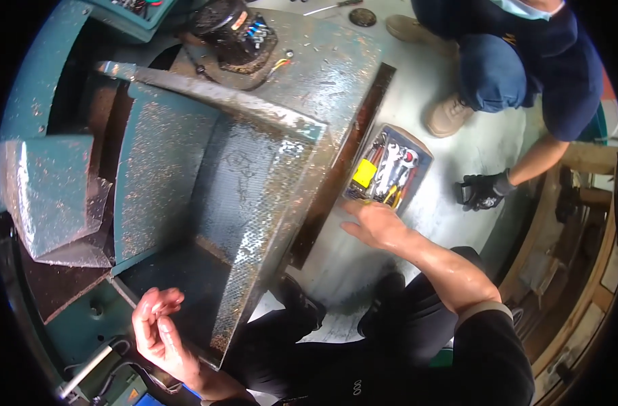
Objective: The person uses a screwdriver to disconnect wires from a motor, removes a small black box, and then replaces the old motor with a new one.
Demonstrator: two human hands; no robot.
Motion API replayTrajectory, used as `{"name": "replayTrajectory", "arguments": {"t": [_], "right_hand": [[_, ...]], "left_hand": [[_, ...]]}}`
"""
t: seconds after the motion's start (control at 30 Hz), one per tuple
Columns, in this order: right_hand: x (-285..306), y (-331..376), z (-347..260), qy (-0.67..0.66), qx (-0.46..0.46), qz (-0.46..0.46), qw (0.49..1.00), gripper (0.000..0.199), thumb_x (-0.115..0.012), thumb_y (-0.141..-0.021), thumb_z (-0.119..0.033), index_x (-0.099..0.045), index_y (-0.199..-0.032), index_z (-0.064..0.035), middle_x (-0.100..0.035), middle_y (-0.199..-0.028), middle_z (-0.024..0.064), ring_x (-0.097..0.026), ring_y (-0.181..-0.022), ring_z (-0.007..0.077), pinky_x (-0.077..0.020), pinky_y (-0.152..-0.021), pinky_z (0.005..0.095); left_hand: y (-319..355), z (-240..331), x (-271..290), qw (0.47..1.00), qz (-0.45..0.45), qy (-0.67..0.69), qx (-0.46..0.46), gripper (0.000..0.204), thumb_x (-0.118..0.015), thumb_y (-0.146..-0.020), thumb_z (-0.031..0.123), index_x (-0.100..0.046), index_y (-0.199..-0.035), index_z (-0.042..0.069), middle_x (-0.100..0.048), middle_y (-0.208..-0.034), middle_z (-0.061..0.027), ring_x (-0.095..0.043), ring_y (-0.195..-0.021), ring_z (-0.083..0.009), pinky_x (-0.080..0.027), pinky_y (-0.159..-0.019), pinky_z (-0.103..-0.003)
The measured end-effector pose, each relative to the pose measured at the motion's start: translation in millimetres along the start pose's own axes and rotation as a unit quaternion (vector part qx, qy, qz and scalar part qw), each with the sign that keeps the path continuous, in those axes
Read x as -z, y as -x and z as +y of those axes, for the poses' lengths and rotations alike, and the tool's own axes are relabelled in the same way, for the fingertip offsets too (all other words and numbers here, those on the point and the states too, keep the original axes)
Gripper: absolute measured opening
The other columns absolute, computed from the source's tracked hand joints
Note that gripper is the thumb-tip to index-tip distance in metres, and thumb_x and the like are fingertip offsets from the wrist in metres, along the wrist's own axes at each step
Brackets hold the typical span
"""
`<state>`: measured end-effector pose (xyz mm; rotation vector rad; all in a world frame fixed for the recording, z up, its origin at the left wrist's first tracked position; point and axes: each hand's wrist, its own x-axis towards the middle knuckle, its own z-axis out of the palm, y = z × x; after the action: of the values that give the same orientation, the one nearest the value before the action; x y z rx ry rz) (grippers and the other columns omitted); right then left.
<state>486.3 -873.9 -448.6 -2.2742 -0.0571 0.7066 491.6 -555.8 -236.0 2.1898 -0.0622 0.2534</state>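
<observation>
My left hand [158, 335] is raised over the near left corner of a green metal trough [167, 169]. Its fingers are loosely bent and apart from the thumb, with nothing between them. My right hand [376, 224] reaches to the near edge of a tool tray [417, 177] on the floor, thumb and fingers apart, fingertips at the tray's corner. Inside the tray lie several wrenches [390, 162], a yellow block-shaped thing [364, 173] and yellow-handled tools [392, 196]. I cannot tell whether my fingertips touch any of these.
Metal chips cover the trough and its perforated plate [248, 237]. A black cylindrical device [231, 34] stands on the metal platform [322, 54] behind. At right a co-worker crouches, a black-gloved hand [485, 191] near the floor. Wooden framing [573, 271] lines the far right.
</observation>
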Motion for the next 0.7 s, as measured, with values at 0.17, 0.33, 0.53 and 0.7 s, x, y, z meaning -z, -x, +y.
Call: {"name": "replayTrajectory", "arguments": {"t": [0.17, 0.33, 0.53, 0.7], "right_hand": [[6.3, 3.9, -7.6, 0.007, -0.017, -0.020, 1.000, 0.045, -0.058, -0.090, -0.031, -0.055, -0.124, -0.0023, -0.066, -0.103, 0.0227, -0.062, -0.099, 0.0392, -0.0476, -0.088, 0.0469], [-4.3, 3.4, 5.6, 0.000, 0.022, 0.015, 1.000, 0.039, -0.061, -0.088, -0.027, -0.056, -0.118, -0.0011, -0.065, -0.103, 0.0230, -0.062, -0.095, 0.0418, -0.0496, -0.082, 0.0481], [-12.7, -0.4, 8.9, 0.001, 0.025, 0.011, 1.000, 0.039, -0.061, -0.088, -0.027, -0.057, -0.117, -0.0008, -0.064, -0.104, 0.0206, -0.062, -0.096, 0.0403, -0.0491, -0.084, 0.0478], [-11.0, 0.2, 5.0, 0.011, 0.011, -0.019, 1.000, 0.040, -0.060, -0.089, -0.029, -0.057, -0.118, -0.0008, -0.064, -0.108, 0.0216, -0.062, -0.098, 0.0393, -0.0489, -0.084, 0.0475]], "left_hand": [[0.5, -0.6, 1.5, 1.000, -0.012, -0.021, -0.004, 0.037, -0.051, -0.099, 0.025, -0.055, -0.122, -0.004, -0.067, -0.098, -0.0165, -0.064, -0.086, -0.0213, -0.048, -0.077, -0.030], [1.7, -1.8, 1.3, 0.999, -0.007, -0.038, 0.012, 0.036, -0.048, -0.100, 0.021, -0.054, -0.124, -0.005, -0.067, -0.101, -0.0153, -0.063, -0.089, -0.0197, -0.046, -0.081, -0.030], [-1.4, 26.9, -22.7, 0.998, 0.023, -0.049, 0.019, 0.032, -0.046, -0.100, 0.017, -0.056, -0.117, -0.009, -0.069, -0.095, -0.0207, -0.067, -0.083, -0.0251, -0.052, -0.077, -0.031], [0.9, 28.0, -23.5, 0.998, 0.023, -0.060, 0.009, 0.031, -0.046, -0.101, 0.017, -0.057, -0.117, -0.008, -0.069, -0.097, -0.0188, -0.067, -0.084, -0.0227, -0.051, -0.076, -0.031]]}}
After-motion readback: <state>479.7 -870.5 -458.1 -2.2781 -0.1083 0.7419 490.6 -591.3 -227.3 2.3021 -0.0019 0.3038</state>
